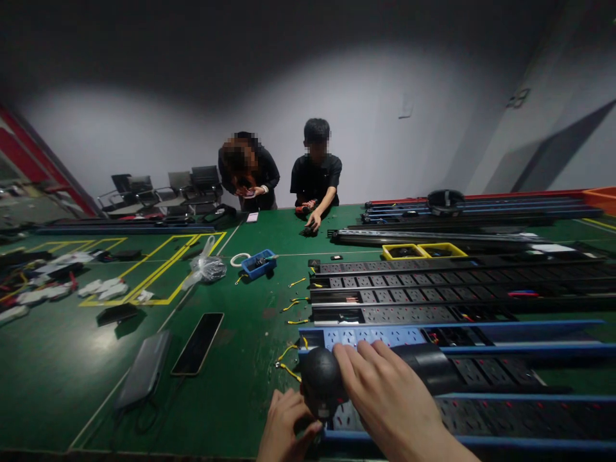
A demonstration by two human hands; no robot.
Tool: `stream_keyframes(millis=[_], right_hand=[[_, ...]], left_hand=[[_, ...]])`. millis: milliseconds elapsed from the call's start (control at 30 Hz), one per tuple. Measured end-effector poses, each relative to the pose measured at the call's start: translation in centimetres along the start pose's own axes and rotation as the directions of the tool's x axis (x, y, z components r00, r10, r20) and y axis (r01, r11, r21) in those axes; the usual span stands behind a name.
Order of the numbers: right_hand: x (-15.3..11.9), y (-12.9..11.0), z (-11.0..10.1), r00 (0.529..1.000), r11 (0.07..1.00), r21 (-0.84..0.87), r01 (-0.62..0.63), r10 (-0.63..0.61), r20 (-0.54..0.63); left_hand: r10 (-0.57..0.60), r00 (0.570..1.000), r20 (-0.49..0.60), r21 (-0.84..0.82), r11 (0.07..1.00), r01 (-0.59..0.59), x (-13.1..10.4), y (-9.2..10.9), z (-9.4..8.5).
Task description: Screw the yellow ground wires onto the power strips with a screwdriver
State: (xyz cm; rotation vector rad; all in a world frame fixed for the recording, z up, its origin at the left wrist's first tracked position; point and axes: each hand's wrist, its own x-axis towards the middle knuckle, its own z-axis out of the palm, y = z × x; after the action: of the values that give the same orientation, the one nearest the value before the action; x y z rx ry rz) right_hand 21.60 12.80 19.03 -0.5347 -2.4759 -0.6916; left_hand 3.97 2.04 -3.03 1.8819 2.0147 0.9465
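Note:
My right hand (pixel 387 391) is wrapped around a black cordless drill (pixel 321 375), with its handle end (pixel 426 366) reaching out to the right past my fingers. The drill's nose points down at the left end of the nearest blue power strip (pixel 486 417). Beside the nose, my left hand (pixel 289 423) is closed with thumb and fingers drawn together; whatever lies between them is hidden. Yellow-green ground wires (pixel 289 371) with ring ends stick out left of the strips. Behind the drill lies another blue power strip (pixel 373 337) with sockets and an open wired section.
Several black power strips (pixel 409 296) lie in rows beyond. A blue bin (pixel 260 263), yellow trays (pixel 418 251), a phone (pixel 198 343), a power bank (pixel 143 369) and a plastic bag (pixel 206 266) rest on the green table (pixel 231 410). Two people (pixel 315 173) stand across it.

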Motion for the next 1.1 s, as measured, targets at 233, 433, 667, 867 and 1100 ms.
stream_keyframes(millis=[233, 433, 667, 867, 1100], right_hand=[[0.3, 0.0, -0.1, 0.999, 1.000, 0.011, -0.014, 0.013, 0.039], [0.6, 0.3, -0.2, 0.997, 1.000, 0.007, -0.004, 0.004, 0.074], [0.4, 0.2, 0.0, 0.998, 1.000, 0.003, -0.016, 0.016, 0.053], [0.6, 0.3, 0.6, 0.999, 0.999, -0.021, -0.035, 0.035, 0.027], [0.6, 0.7, 1.3, 0.995, 1.000, -0.005, -0.024, 0.025, 0.096]], left_hand=[[0.026, 0.999, 0.026, 0.058, 0.998, -0.027, 0.1, 0.1, -0.5], [-0.005, 1.000, 0.022, 0.029, 1.000, 0.005, 0.1, 0.0, 0.1], [-0.013, 1.000, -0.012, 0.022, 1.000, 0.014, 0.0, -0.1, 0.4], [0.087, 0.995, 0.044, 0.090, 0.992, -0.090, 0.3, 0.4, -0.9], [0.124, 0.986, -0.111, 0.095, 0.989, -0.113, -0.2, 0.0, 0.2]])
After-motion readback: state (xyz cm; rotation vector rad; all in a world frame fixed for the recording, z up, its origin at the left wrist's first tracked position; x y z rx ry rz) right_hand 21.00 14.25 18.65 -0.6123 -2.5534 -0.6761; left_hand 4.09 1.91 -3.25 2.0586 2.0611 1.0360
